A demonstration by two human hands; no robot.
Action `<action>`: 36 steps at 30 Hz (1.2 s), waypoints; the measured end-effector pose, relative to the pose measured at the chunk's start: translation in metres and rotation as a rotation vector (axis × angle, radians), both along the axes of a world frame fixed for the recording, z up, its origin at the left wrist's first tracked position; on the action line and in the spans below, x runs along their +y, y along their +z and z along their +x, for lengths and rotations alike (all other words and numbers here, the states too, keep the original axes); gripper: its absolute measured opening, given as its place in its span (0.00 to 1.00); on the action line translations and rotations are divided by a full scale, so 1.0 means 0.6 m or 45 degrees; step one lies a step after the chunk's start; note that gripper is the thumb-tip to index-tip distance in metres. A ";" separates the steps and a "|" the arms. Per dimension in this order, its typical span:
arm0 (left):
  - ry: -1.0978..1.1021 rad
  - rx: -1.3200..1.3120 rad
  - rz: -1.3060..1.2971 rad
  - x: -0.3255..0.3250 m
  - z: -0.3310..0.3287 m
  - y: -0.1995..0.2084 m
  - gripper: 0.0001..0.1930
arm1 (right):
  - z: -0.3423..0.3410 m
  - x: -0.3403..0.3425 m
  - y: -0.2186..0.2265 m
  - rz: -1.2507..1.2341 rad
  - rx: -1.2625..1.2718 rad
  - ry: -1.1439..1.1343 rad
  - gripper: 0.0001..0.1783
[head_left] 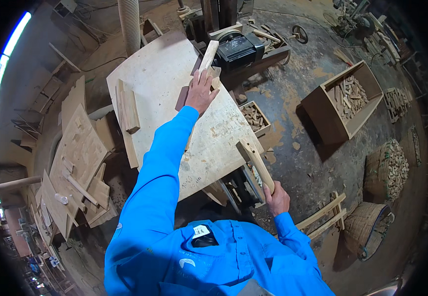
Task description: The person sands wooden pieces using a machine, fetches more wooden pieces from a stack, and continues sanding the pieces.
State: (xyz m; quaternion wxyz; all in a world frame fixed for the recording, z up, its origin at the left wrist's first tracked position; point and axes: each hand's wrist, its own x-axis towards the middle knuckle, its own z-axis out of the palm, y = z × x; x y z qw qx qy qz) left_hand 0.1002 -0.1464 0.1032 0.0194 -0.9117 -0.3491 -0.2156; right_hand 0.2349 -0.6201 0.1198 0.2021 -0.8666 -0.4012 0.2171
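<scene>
My left hand [201, 93] reaches across the pale worktable [167, 116] to its far right edge. Its fingers lie over the near end of a short wooden piece [208, 55], which points away from me beside a black motor [238, 49]. Part of that piece is hidden under the hand. Closer to me, my right hand [277, 198] is closed around the lower end of a long, slightly curved wooden piece [256, 163]. Its far end is at the table's near right corner. On the table's left side lies a small stack of wooden strips [127, 106].
On the floor at right stand a wooden box [326, 111] of offcuts, a filled woven basket [378, 167] and another basket [364, 227]. A small box [256, 117] of scraps sits beside the table. Plywood sheets [78, 148] lie at left; a ribbed hose [129, 24] rises behind.
</scene>
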 end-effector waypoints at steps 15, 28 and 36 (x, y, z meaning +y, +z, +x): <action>0.003 -0.034 -0.073 -0.009 -0.014 0.005 0.34 | 0.099 0.271 0.043 0.673 0.264 0.049 0.17; -0.017 -0.104 -0.169 -0.006 -0.028 0.005 0.35 | 0.102 0.826 -0.034 0.419 0.823 0.297 0.29; -0.022 -0.176 -0.210 -0.014 -0.019 0.009 0.38 | 0.156 0.762 0.024 0.969 1.037 0.079 0.22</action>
